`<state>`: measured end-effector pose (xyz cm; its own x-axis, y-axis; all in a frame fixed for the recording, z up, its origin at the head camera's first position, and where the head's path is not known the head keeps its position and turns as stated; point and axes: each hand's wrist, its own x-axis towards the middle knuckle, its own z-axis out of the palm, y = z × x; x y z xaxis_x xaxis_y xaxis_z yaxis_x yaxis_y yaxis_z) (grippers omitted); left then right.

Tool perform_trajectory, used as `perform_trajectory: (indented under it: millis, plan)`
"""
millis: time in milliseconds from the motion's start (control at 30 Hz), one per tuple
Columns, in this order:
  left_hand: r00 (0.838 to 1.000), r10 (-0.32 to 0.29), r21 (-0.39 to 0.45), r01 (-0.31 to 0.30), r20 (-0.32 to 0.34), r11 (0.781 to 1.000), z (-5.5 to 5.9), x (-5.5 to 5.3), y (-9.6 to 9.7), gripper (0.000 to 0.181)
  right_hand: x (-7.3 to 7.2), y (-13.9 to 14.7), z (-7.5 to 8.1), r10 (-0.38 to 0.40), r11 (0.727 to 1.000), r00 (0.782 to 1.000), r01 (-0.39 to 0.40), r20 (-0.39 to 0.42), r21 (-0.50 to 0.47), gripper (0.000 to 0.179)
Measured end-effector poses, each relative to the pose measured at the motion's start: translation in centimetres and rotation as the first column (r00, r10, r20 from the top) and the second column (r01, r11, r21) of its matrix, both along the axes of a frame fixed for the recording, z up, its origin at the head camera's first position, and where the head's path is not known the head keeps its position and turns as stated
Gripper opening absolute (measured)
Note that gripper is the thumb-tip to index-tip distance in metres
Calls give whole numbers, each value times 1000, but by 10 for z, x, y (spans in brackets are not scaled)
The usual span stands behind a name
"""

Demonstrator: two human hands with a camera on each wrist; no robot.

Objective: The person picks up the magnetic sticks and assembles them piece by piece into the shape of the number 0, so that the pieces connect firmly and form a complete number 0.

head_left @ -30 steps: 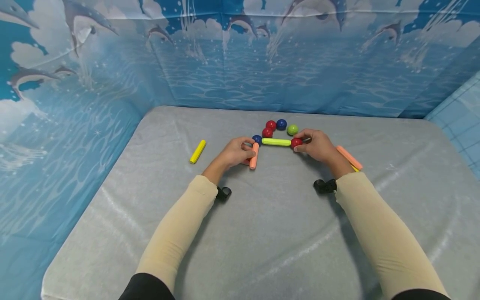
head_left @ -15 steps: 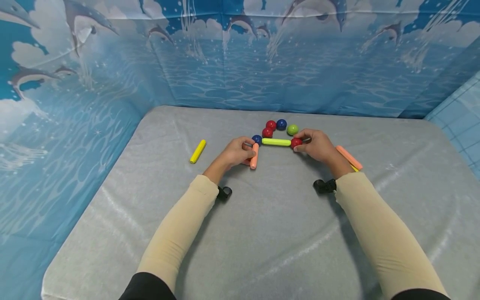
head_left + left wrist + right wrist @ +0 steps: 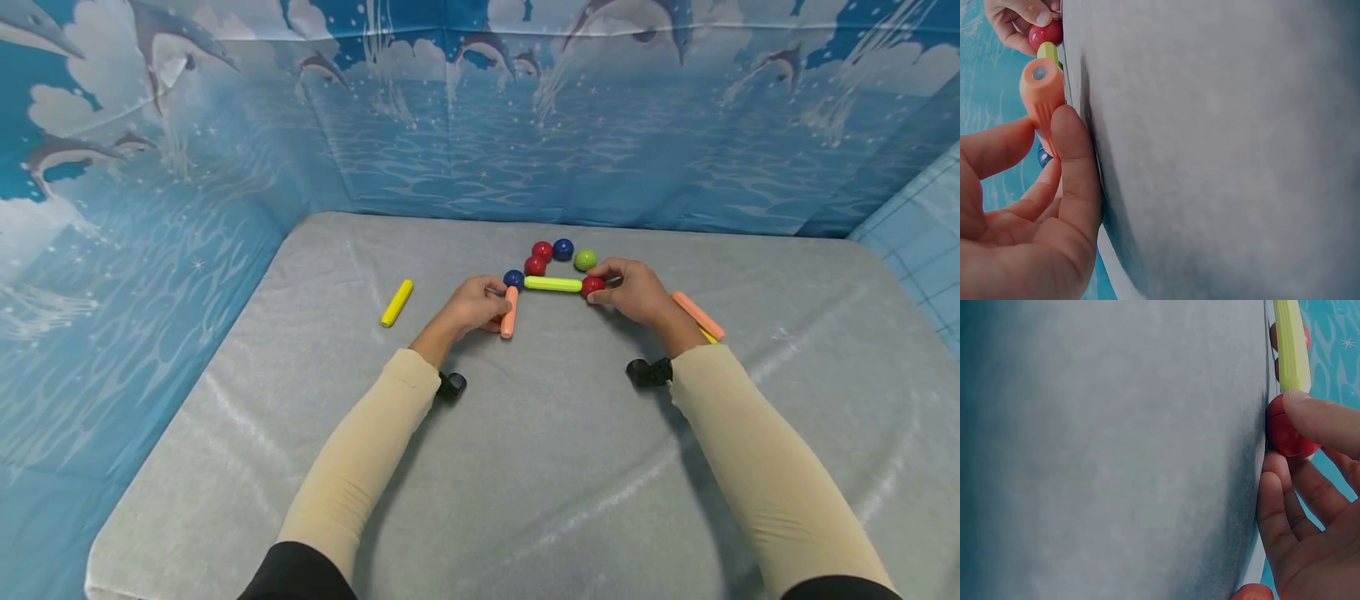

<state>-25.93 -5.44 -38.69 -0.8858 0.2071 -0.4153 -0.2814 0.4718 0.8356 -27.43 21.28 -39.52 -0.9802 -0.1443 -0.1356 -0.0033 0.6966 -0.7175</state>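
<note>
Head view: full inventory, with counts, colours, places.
Table: 1, grey, underneath
Backdrop: count unclear, blue, behind
Lime stick: 1, lime, far middle
Red balls: 3, red, two behind lime stick, one right end
Blue balls: 2, blue, one behind lime stick, one left end
Green ball: 1, green, behind lime stick
Orange sticks: 2, orange, one centre, one right
Yellow sticks: 2, yellow, one left, one mostly hidden right
Wrist cameras: 2, black, on wrists
Left hand: 1, bare, gripping orange stick
Right hand: 1, bare, gripping red ball
Sleeves: 2, beige and black, on arms
</note>
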Motion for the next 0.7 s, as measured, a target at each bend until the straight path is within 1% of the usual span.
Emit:
perform_trajectory:
  millis: [100,233,367,533,700]
  plan:
    - [1000,5,3,-5,3,1000,0,0,-1,37,0,-1,0,1,1000,1000,-1,5,1,37]
    - [1000,-4,-6,4,-11,1000,-1,0,-1,38,1,-1,1,4,1000,1000,-4,11,7,37]
    - [1000,-7,-43,6,-30,999,-1,2,0,38,1,-2,0,14,1000,1000,-15,9,21,37]
    - [999,-1,-85,-2,-38,996,1,3,2,38,1,-2,0,33,998,999,-33,-5,48,39]
    - [999,-18,-133,12,-43,991,3,4,3,40,2,-2,0,47,996,999,-46,-9,72,42]
